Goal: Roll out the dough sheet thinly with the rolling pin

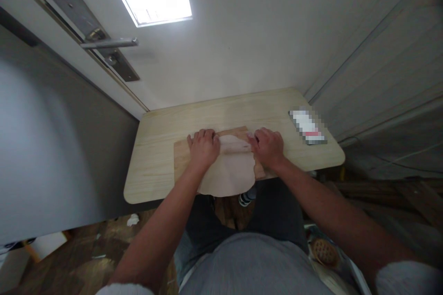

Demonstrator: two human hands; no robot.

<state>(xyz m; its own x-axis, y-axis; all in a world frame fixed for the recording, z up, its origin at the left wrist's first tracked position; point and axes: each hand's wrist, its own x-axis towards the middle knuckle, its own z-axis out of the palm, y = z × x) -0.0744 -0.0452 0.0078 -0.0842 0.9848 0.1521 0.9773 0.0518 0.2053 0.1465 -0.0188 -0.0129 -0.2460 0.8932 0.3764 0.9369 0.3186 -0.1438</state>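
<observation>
A thin, pale sheet of dough (230,173) is spread over a wooden board (182,156), and its near edge hangs past the table's front. Across the upper part of the dough lies a light-coloured rolling pin (236,147). My left hand (204,146) is closed over the pin's left end, with its fingers curled. At the other end, my right hand (268,145) is closed in the same way, thumb toward the pin. Both hands hide the ends of the pin.
The board rests on a light wood table (152,152) with rounded corners, set against a white door with a metal handle (110,43). A phone (307,126) lies at the table's right side. A round woven-looking item (324,252) is low on the right.
</observation>
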